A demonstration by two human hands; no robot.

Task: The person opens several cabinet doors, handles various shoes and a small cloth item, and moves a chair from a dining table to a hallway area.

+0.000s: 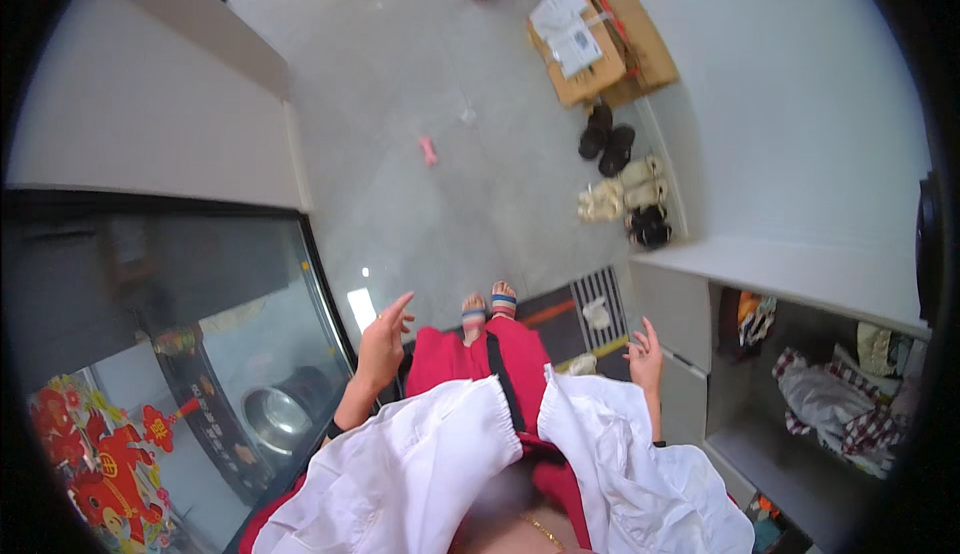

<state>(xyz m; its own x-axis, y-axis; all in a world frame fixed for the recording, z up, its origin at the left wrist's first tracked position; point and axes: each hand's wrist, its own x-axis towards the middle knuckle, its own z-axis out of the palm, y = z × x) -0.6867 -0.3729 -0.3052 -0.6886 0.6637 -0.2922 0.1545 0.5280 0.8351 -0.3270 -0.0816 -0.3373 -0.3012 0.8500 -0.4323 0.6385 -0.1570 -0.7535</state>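
Observation:
My left hand [384,342] hangs in the air with nothing in it, fingers loosely apart. Nearest to it is the dark frame of a glass door [330,306] on the left. My right hand [646,355], also bare, is raised beside a grey shoe cabinet [671,314], fingers spread; no contact with the cabinet can be made out. Between the hands are my red trousers [450,359] and striped sandals [504,300]. A dark striped doormat [555,321] lies by my feet, with a crumpled white thing [596,314] on it.
Several shoes [619,149] line the right wall, below a flattened cardboard box [585,81] bearing papers. A pink bone-shaped object [428,150] lies on the grey floor [375,103]. Crumpled checked cloth [840,404] fills part of an open compartment. Red decorations [112,471] cover the door glass.

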